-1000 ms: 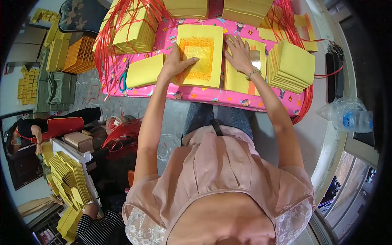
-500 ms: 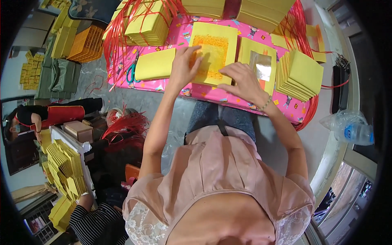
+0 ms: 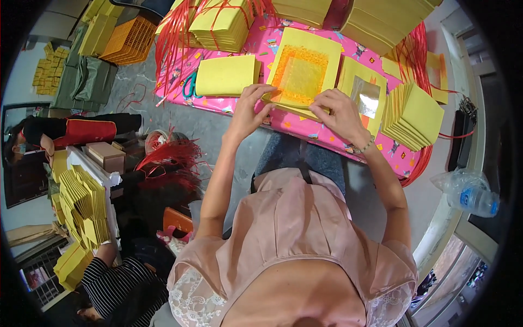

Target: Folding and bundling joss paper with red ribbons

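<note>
A stack of yellow paper sheets (image 3: pixel 328 78) lies in front of me, its top sheet bearing an orange-flecked square with a paler gold middle (image 3: pixel 302 73). At its near left corner, my left hand (image 3: pixel 251 109) has the fingertips over the paper and the thumb at the edge. My right hand (image 3: pixel 340 113), a beaded bracelet on its wrist, is closed at the near right part of the same edge. Beside that hand lies another yellow sheet with a silver foil patch (image 3: pixel 365 97). A folded yellow paper bundle (image 3: pixel 226 76) sits to the left.
Teal-handled scissors (image 3: pixel 189 85) lie on the pink patterned tablecloth (image 3: pixel 392 158). Fanned yellow paper (image 3: pixel 414 117) stands at the right. Red strips (image 3: pixel 182 38) hang around tied stacks (image 3: pixel 220 24) at the back. Two other people work at the left near a yellow pile (image 3: pixel 81 201).
Both hands have drawn back from over the orange square to the near edge of the yellow paper. The view has shifted, so the table appears further right.
</note>
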{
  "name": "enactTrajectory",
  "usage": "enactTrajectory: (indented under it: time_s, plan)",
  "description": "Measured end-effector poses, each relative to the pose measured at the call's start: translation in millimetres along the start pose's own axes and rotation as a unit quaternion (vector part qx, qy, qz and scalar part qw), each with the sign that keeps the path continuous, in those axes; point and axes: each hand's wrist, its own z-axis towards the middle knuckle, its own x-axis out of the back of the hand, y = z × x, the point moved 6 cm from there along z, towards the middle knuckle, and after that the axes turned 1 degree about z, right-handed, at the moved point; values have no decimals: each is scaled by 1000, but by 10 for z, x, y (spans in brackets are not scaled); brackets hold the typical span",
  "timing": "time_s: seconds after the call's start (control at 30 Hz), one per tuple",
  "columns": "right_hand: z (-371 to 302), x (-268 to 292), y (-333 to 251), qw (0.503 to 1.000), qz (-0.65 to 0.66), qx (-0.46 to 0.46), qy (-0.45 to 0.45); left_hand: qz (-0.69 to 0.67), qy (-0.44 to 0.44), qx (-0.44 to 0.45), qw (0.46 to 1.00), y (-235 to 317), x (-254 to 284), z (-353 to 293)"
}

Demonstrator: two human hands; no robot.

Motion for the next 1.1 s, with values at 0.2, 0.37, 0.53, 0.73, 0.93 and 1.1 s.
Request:
enactTrajectory:
  time_s: [0.2,0.37,0.53,0.73,0.93,1.1]
  plan:
    - [23,-47,124,998,51,-41,8,-5,36,-5,999,-8,21,5]
    - [13,-63,179,993,93,-75,6,-19,34,2,999,-22,10,-5]
    - [12,-81,235,991,102,-91,2,-20,34,-1,999,-29,-1,8]
    - [39,-38,190,993,85,-86,11,-38,18,23,999,30,12,56]
    - [174,161,246,990,27,-128,48,98,202,-61,973,415,81,134]
    - [520,357,530,984,22,-137,109,110,183,-119,970,566,-165,294]
